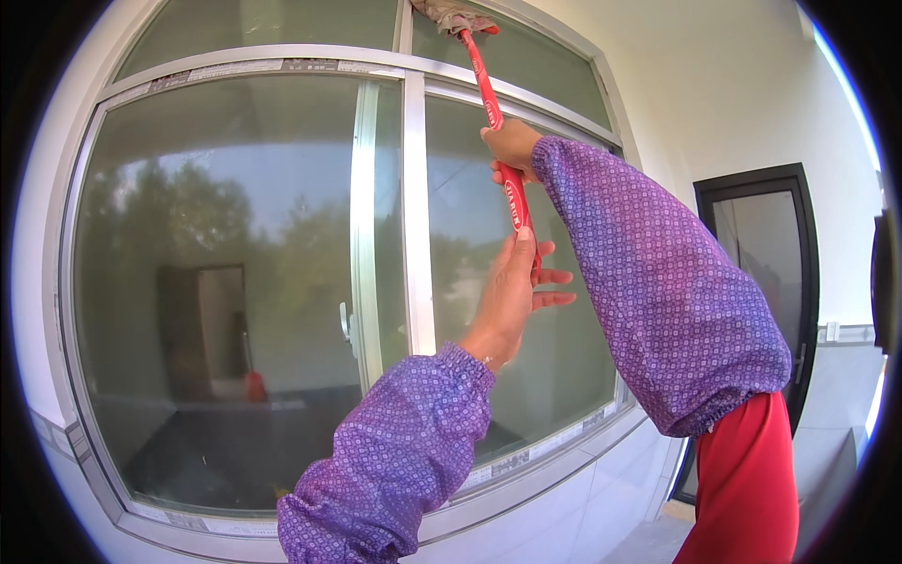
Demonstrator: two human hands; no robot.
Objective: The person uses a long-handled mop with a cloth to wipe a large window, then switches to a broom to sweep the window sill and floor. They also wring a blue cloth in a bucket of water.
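A red-handled tool [483,77], long and bearing the maker's name Jiarun, slants up to the top right pane of a window. At its upper end a wet-looking greyish cloth [451,15] is bunched around the head, against or close to the glass. My right hand [513,148] grips the handle at about its middle. Lower down, my left hand [518,271] bears on the handle's bottom end, its thumb along the handle and its other fingers spread beyond it. Patterned purple oversleeves cover both forearms.
The large window has an aluminium frame [418,211], with printed film strips along some rails. A white latch [345,322] sits on the sliding sash. To the right stands a dark-framed door [803,282] beside a wall switch [833,331]. Tiles line the wall below the window.
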